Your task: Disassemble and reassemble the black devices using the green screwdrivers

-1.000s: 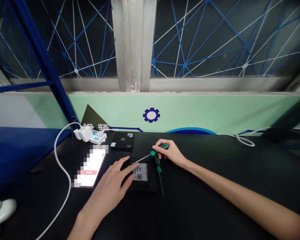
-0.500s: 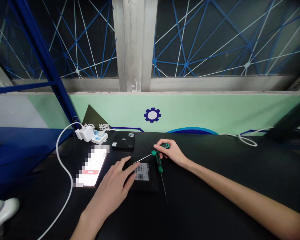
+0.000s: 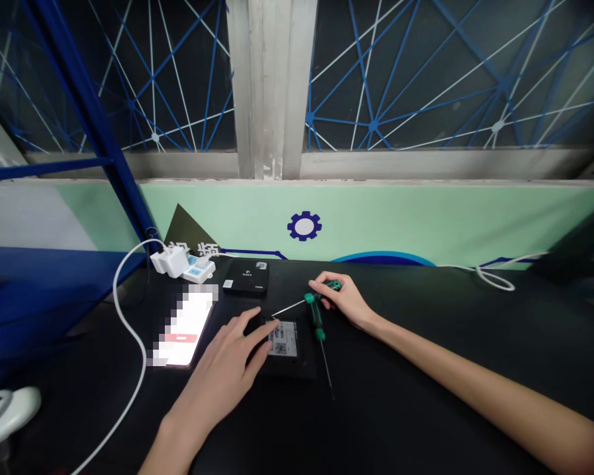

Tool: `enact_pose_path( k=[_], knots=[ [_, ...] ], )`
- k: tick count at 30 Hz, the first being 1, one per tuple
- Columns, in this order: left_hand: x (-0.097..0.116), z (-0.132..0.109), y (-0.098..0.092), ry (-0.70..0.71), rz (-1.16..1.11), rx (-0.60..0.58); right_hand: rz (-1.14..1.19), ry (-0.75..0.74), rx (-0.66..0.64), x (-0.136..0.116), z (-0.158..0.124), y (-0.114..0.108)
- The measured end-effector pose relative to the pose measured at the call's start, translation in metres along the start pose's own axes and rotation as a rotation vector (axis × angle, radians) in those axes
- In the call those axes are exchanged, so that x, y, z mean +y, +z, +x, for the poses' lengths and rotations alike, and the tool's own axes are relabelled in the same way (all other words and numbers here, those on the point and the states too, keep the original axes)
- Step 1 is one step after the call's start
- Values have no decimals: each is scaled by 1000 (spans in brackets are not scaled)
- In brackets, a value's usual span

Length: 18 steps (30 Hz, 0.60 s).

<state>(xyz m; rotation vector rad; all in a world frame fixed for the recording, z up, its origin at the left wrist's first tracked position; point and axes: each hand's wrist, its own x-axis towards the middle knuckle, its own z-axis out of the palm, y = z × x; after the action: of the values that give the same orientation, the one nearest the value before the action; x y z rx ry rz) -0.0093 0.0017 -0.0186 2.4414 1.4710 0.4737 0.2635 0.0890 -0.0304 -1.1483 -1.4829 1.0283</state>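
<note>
My right hand is closed around a green-handled screwdriver, whose thin shaft runs left to a corner of a flat black device. The tip meets the device near its white label. My left hand lies on the device's left side with its fingers spread, holding nothing. A second green-handled screwdriver sits just below my right hand, partly across the device's right edge, with its shaft pointing toward me.
A black box and a white power strip with a plugged-in charger stand at the back. A lit phone, pixelated, lies left of my left hand. White cable curves along the black tabletop.
The whole view has drifted slightly. Both hands stay in nearly the same place on the device, and the screwdriver tip stays at the same corner.
</note>
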Motion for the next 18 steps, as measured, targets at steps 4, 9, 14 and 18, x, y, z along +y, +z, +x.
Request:
enact_pose_path(
  k=[4, 9, 14, 18],
  knots=[
    [3, 0, -3, -6, -8, 3, 1, 6, -9, 3, 1, -1],
    [5, -1, -3, -22, -6, -11, -11, -2, 6, 4, 0, -2],
    [3, -1, -2, -1, -8, 22, -28, -11, -12, 2, 0, -3],
    [2, 1, -1, -26, -32, 86, -10, -28, -39, 1, 0, -3]
  ],
)
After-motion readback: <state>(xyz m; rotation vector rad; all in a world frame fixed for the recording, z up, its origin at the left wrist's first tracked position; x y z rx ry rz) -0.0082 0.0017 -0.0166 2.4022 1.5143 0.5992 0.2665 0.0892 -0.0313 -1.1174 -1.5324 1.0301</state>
